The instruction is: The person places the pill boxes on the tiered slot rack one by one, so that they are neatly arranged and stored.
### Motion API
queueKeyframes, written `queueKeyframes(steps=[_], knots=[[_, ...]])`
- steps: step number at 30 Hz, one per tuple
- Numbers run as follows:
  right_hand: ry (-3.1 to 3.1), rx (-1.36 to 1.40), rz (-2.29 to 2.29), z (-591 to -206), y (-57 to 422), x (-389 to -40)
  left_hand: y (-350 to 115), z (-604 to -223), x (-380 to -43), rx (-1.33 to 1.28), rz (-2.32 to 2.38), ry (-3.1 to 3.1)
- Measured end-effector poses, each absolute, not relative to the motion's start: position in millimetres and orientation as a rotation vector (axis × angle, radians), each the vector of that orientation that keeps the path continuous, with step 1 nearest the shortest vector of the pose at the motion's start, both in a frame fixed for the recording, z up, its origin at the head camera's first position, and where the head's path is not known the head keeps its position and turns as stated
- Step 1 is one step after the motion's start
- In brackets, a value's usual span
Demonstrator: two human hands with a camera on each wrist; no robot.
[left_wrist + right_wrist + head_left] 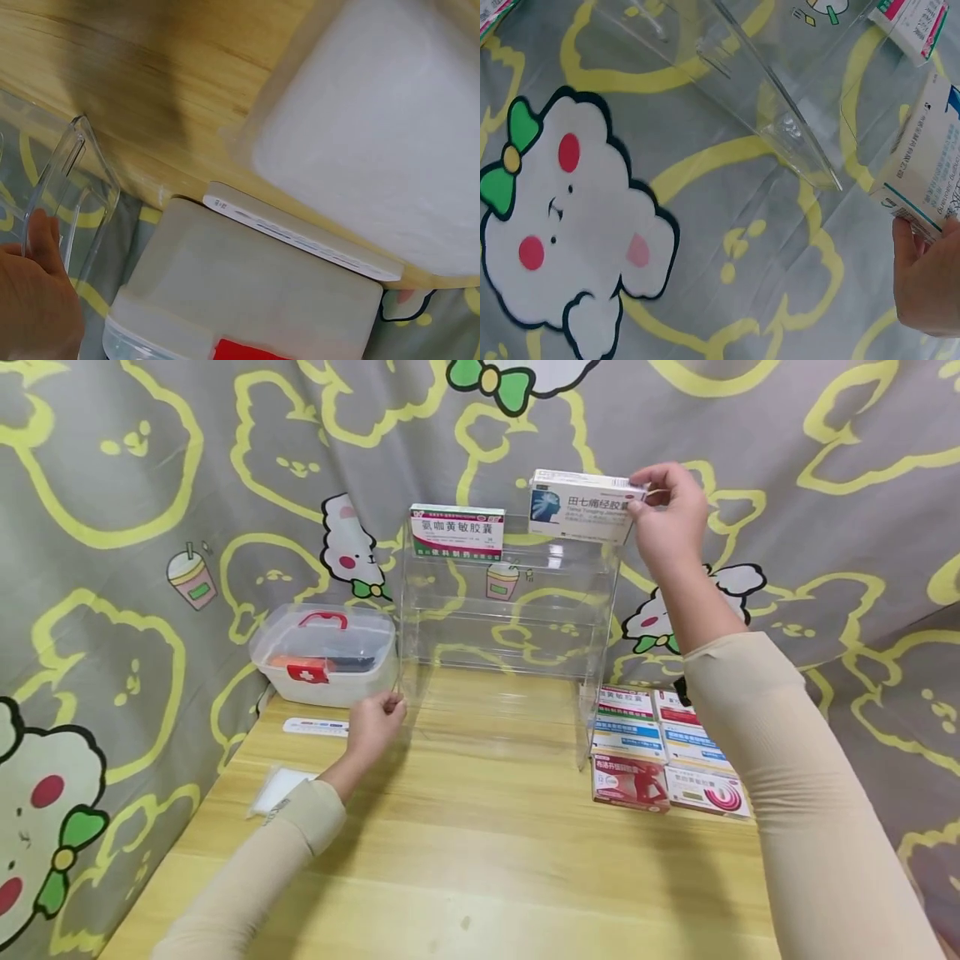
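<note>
At the fingertips of the right hand point(670, 522) is a white box point(577, 512) with a blue head on its front. The thumb and fingers pinch one end of it. The box is up at the top of a clear stand point(517, 610), near the stand's right side. I can't tell if it touches the stand. To the left of this hand, on the top row, sits a pink and green box point(457, 533) with its words facing out. Below the right hand, on the table point(480, 860), six boxes point(630, 739) lie flat, close together in two lines. The left hand point(375, 722) is lower down and pinches the edge of the clear stand on its left side. Just past this hand, to its left, is a white tub point(337, 692) with a see-through lid and a red handle. Beside the left hand, in front of the tub, lies a thin white strip point(315, 727). To the left of that hand's wrist lies a white packet point(281, 789). Past both hands hangs a gray curtain point(262, 527).
</note>
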State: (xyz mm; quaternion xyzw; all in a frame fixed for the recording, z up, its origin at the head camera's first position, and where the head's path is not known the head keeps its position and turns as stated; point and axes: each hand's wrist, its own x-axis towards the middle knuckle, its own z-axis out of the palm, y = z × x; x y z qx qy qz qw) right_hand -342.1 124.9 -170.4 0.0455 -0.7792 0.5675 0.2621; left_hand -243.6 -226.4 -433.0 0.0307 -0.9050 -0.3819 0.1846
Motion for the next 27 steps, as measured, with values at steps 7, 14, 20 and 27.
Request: queueKeyframes(steps=[7, 14, 20, 27], knots=[[-2.145, 0.063, 1.48, -176, 113, -370, -225, -440, -244, 0.009, -1.028, -2.551], [-2.134, 0.121, 1.471, -173, 113, -383, -224, -437, -244, 0.026, -1.018, -2.548], [-2.276, 0.135, 1.328, -174, 116, -390, -230, -429, -244, 0.027, -0.98, -2.577], [-2.485, 0.073, 1.175, -182, 123, -391, -229, -433, -246, 0.0, -0.941, -2.576]])
